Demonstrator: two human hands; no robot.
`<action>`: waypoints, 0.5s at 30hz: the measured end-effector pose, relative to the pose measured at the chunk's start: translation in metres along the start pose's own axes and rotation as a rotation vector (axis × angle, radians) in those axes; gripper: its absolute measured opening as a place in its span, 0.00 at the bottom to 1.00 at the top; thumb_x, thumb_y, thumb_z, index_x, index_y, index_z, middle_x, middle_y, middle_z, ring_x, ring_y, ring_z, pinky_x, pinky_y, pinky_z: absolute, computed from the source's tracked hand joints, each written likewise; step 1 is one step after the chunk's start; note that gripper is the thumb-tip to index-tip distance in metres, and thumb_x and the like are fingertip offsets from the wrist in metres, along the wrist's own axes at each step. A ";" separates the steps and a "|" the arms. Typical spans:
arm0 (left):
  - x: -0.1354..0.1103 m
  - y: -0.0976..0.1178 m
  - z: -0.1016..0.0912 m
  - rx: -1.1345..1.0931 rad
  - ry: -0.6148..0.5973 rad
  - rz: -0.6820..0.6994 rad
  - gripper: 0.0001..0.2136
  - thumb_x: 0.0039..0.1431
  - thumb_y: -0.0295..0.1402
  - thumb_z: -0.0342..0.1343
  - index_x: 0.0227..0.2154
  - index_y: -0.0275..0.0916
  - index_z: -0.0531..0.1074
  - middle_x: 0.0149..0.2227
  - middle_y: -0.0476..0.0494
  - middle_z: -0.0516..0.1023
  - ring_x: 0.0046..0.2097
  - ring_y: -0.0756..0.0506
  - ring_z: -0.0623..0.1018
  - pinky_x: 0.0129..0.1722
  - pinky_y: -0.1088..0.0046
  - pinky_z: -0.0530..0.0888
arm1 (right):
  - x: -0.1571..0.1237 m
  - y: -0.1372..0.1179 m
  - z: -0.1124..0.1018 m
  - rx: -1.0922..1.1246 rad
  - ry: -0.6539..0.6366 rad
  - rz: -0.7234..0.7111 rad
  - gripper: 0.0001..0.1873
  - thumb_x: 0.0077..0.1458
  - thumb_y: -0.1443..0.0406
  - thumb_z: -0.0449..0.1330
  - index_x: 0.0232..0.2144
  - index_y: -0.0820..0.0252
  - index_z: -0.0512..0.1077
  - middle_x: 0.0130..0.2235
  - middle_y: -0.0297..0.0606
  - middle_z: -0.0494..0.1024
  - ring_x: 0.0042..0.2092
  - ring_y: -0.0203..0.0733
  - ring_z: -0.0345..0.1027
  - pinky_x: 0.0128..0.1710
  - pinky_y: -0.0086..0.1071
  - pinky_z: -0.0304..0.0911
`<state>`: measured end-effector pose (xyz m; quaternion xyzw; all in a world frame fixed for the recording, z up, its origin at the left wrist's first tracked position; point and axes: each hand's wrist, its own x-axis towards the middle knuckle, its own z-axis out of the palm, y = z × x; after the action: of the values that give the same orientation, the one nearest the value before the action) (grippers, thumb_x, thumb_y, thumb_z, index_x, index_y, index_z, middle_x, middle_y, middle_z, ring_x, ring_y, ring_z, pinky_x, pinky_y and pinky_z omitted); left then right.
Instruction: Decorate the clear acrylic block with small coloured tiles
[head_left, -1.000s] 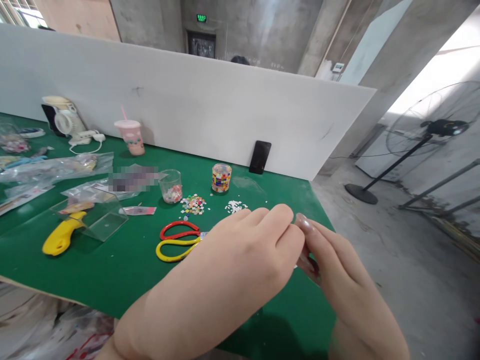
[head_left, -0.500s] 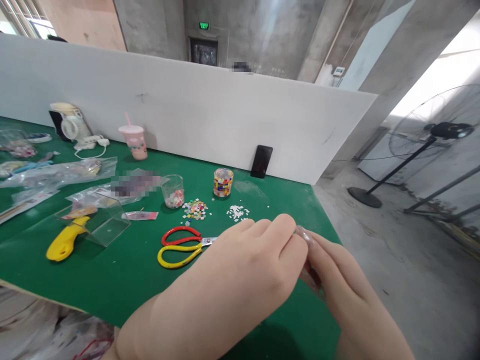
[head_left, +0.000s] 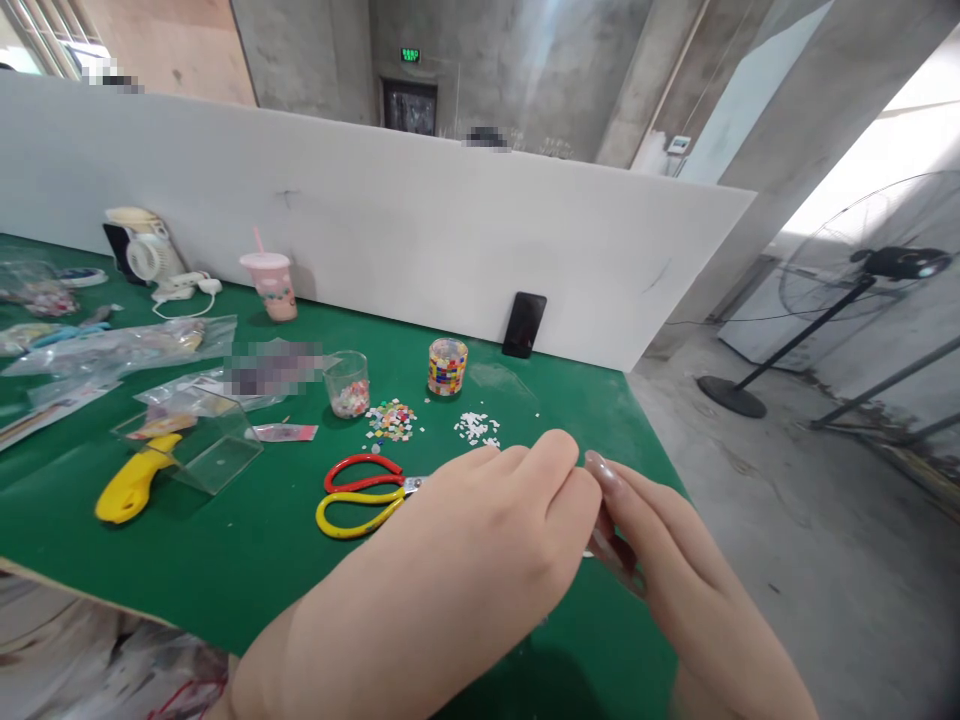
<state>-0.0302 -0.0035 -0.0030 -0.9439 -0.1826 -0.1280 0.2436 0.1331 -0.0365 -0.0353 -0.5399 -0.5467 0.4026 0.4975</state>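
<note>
My left hand (head_left: 525, 510) reaches across from the lower left with its fingers curled closed, the back of the hand towards me. Its fingertips meet those of my right hand (head_left: 660, 530), whose fingers are bent and pressed together. What they hold is mostly hidden; only a small shiny, see-through edge shows between them. Left of my forearm lie scissors (head_left: 367, 497) with one red and one yellow handle, their blades partly covered. Beyond my hands are a pile of white tile bits (head_left: 476, 428), a pile of coloured mosaic tiles (head_left: 394, 420) and a mosaic-covered cup (head_left: 448, 367).
A clear cup of tile pieces (head_left: 349, 388) stands near the piles. Leftward lie a yellow-handled tool (head_left: 127, 490), a clear plastic stand (head_left: 217, 460) and plastic bags (head_left: 112, 350). A pink tumbler (head_left: 271, 288) and a phone (head_left: 524, 325) stand by the white partition (head_left: 390, 230).
Both hands have shifted slightly left, still together. A small pale edge now shows beneath the left fingers. The things on the table have not moved.
</note>
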 end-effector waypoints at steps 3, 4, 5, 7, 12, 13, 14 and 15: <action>0.001 0.000 0.000 -0.008 0.034 -0.029 0.15 0.54 0.15 0.43 0.32 0.34 0.72 0.30 0.46 0.61 0.33 0.46 0.67 0.25 0.71 0.67 | -0.002 0.002 0.002 0.032 0.029 -0.004 0.23 0.59 0.48 0.54 0.20 0.54 0.59 0.20 0.29 0.54 0.22 0.36 0.44 0.19 0.32 0.45; 0.001 0.000 0.001 -0.007 0.038 -0.030 0.13 0.53 0.15 0.44 0.31 0.34 0.72 0.30 0.46 0.61 0.33 0.46 0.67 0.24 0.71 0.67 | -0.002 0.002 0.002 0.044 0.030 0.002 0.24 0.59 0.48 0.54 0.20 0.54 0.58 0.20 0.29 0.54 0.22 0.36 0.44 0.19 0.32 0.45; 0.000 -0.001 0.001 0.002 0.037 -0.027 0.12 0.53 0.16 0.45 0.30 0.35 0.72 0.30 0.46 0.61 0.33 0.46 0.67 0.24 0.70 0.68 | -0.002 0.001 0.003 0.056 0.030 0.009 0.24 0.60 0.48 0.53 0.19 0.54 0.57 0.19 0.28 0.54 0.22 0.35 0.44 0.20 0.32 0.44; -0.001 -0.002 0.002 0.035 0.030 -0.015 0.11 0.53 0.18 0.45 0.28 0.35 0.71 0.30 0.46 0.61 0.33 0.44 0.67 0.26 0.68 0.70 | 0.000 -0.001 0.004 0.094 -0.001 0.019 0.25 0.62 0.50 0.53 0.18 0.55 0.54 0.19 0.28 0.53 0.22 0.35 0.44 0.21 0.32 0.44; -0.009 -0.008 0.004 -0.113 0.110 -0.056 0.13 0.54 0.18 0.44 0.26 0.38 0.72 0.28 0.46 0.66 0.33 0.45 0.69 0.35 0.67 0.74 | 0.005 -0.005 0.003 0.245 -0.260 0.073 0.25 0.65 0.51 0.49 0.19 0.56 0.54 0.19 0.27 0.55 0.22 0.32 0.47 0.22 0.29 0.47; -0.010 -0.009 0.003 -0.173 0.135 -0.079 0.14 0.55 0.18 0.43 0.27 0.39 0.72 0.29 0.46 0.67 0.33 0.46 0.69 0.37 0.68 0.74 | 0.006 -0.006 0.003 0.269 -0.292 0.086 0.25 0.65 0.51 0.49 0.19 0.56 0.54 0.19 0.26 0.55 0.22 0.32 0.47 0.22 0.29 0.47; -0.011 -0.009 0.003 -0.221 0.154 -0.101 0.15 0.55 0.17 0.43 0.29 0.39 0.73 0.29 0.47 0.68 0.33 0.46 0.70 0.38 0.68 0.74 | 0.005 -0.006 0.002 0.284 -0.315 0.094 0.26 0.65 0.51 0.48 0.19 0.56 0.54 0.19 0.26 0.54 0.21 0.31 0.46 0.22 0.29 0.46; -0.012 -0.009 0.002 -0.253 0.167 -0.117 0.15 0.56 0.17 0.43 0.30 0.39 0.73 0.30 0.47 0.69 0.33 0.46 0.70 0.39 0.69 0.75 | 0.005 -0.007 0.002 0.293 -0.326 0.095 0.26 0.65 0.51 0.48 0.19 0.57 0.54 0.18 0.26 0.54 0.21 0.31 0.46 0.22 0.29 0.46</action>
<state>-0.0438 0.0014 -0.0049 -0.9409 -0.1990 -0.2419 0.1291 0.1306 -0.0319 -0.0283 -0.4150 -0.5294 0.5826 0.4562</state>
